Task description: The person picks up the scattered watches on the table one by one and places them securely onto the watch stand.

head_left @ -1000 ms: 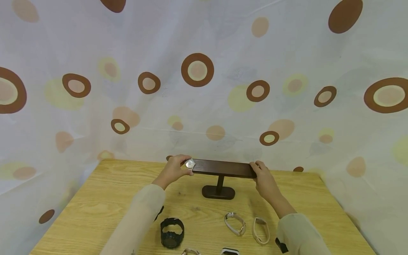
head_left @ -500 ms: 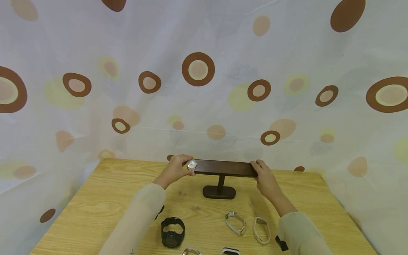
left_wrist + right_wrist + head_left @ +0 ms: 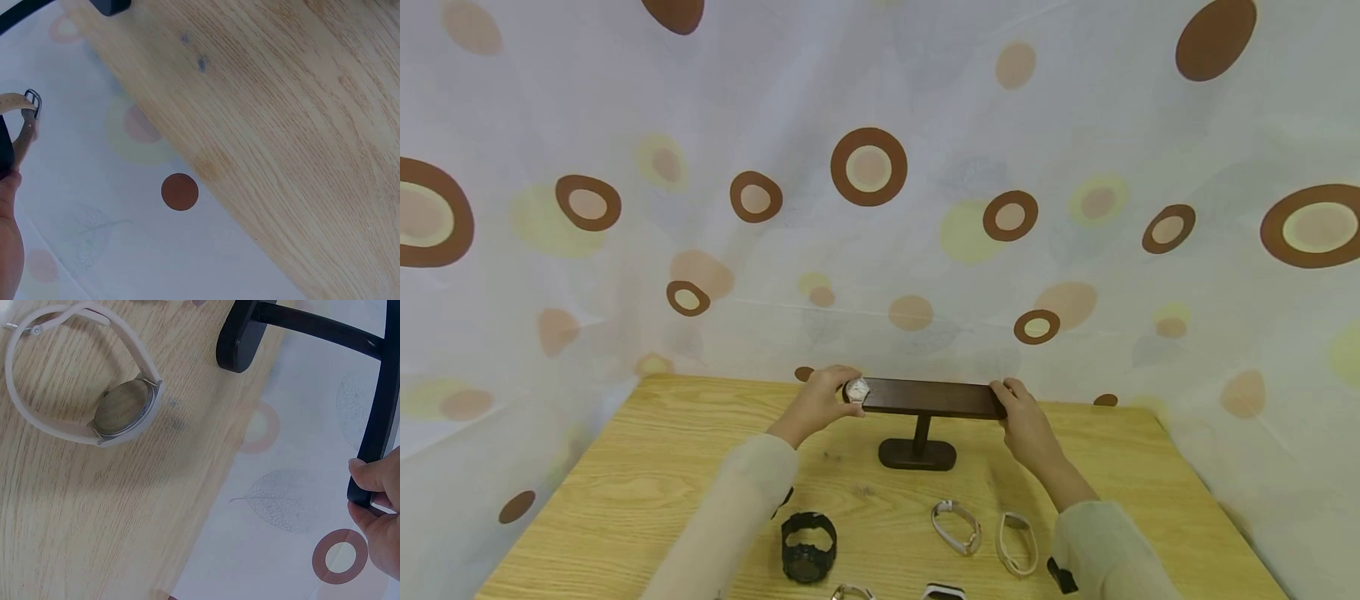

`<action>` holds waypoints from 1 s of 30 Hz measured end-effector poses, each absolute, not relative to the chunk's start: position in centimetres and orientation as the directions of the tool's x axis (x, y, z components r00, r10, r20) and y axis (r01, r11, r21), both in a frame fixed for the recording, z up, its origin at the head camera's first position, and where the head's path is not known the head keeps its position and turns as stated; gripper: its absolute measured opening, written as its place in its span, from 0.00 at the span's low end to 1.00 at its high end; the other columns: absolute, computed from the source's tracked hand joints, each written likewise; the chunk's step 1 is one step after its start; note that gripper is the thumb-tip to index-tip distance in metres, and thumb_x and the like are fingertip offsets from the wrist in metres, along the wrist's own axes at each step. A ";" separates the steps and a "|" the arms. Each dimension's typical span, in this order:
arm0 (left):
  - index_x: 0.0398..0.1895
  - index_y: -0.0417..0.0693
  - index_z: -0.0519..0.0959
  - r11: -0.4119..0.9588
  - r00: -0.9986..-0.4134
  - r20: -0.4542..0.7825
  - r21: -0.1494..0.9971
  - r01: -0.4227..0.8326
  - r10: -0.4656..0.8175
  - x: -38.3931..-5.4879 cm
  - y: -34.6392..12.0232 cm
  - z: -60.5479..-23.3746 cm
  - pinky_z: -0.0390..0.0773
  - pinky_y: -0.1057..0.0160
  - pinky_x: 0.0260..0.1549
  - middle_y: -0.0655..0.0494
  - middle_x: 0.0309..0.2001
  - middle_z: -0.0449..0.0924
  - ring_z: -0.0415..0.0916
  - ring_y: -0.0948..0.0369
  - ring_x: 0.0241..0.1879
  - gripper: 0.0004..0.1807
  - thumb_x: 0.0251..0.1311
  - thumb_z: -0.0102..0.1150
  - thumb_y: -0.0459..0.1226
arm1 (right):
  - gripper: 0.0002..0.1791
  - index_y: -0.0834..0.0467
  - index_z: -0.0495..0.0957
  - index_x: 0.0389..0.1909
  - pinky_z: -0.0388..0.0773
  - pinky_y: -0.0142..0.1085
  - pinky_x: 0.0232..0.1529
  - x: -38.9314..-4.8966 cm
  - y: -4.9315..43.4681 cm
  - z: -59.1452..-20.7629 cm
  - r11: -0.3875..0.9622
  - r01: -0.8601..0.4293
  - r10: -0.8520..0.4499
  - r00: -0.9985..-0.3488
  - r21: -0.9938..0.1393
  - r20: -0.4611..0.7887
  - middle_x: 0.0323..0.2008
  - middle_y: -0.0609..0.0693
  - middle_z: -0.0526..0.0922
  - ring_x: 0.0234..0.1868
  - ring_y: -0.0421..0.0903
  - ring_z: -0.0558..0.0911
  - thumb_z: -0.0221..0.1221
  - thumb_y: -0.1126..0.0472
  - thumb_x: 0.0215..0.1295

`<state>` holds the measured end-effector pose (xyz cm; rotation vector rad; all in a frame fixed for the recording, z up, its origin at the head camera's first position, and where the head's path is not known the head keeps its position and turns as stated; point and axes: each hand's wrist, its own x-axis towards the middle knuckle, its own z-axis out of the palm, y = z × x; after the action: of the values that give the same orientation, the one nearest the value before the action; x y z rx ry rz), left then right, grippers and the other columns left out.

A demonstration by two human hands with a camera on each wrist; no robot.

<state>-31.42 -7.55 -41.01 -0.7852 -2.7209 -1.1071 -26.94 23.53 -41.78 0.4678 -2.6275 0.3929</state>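
A dark brown T-shaped watch stand (image 3: 932,397) stands upright at the back of the table. Around the left end of its bar sits a silver-faced watch (image 3: 857,390), gripped between the thumb and fingers of my left hand (image 3: 820,407). Its light strap and buckle (image 3: 28,125) hang under the bar in the left wrist view, where only part of the left hand (image 3: 9,244) shows. My right hand (image 3: 1028,429) pinches the bar's right end, thumb and finger on opposite sides of the dark bar (image 3: 382,400) in the right wrist view.
Nearer me lie a black sports watch (image 3: 807,547), a pale-strapped watch (image 3: 956,527) and another pale band (image 3: 1017,544). Two more watches, one with a white strap (image 3: 943,591), are cut off at the bottom edge. A patterned curtain (image 3: 910,250) hangs behind the wooden table (image 3: 647,467).
The left hand has slid the silver-faced watch slightly to the right along the bar. My right hand keeps its grip at the other end.
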 end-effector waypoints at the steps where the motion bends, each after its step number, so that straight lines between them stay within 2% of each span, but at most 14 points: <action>1: 0.56 0.35 0.73 0.603 -0.862 0.277 0.624 0.497 0.424 -31.4 -7.5 -41.1 0.75 0.53 0.55 0.41 0.57 0.73 0.70 0.47 0.58 0.31 0.46 0.69 0.35 | 0.29 0.71 0.70 0.54 0.79 0.49 0.45 -27.0 23.5 -41.8 0.903 -0.381 -0.256 -0.849 -0.198 0.463 0.49 0.67 0.71 0.48 0.63 0.76 0.60 0.83 0.47; 16: 0.54 0.34 0.74 0.594 -0.842 0.321 0.601 0.535 0.434 -31.1 -7.1 -40.9 0.74 0.52 0.55 0.41 0.55 0.74 0.71 0.47 0.57 0.29 0.46 0.69 0.33 | 0.29 0.72 0.70 0.54 0.79 0.51 0.47 -26.9 23.2 -41.7 0.905 -0.371 -0.242 -0.851 -0.208 0.466 0.49 0.67 0.71 0.48 0.64 0.76 0.61 0.82 0.46; 30: 0.56 0.35 0.73 0.598 -0.840 0.311 0.595 0.537 0.445 -31.2 -6.6 -41.0 0.76 0.53 0.53 0.41 0.57 0.73 0.72 0.48 0.57 0.30 0.46 0.69 0.33 | 0.29 0.72 0.70 0.53 0.79 0.50 0.47 -27.0 23.3 -41.9 0.903 -0.380 -0.249 -0.843 -0.200 0.477 0.48 0.67 0.71 0.47 0.64 0.76 0.62 0.82 0.46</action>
<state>-31.18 -6.64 -41.04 -0.8313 -2.6900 -1.0680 -27.02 23.31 -41.88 0.4564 -2.6158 0.3990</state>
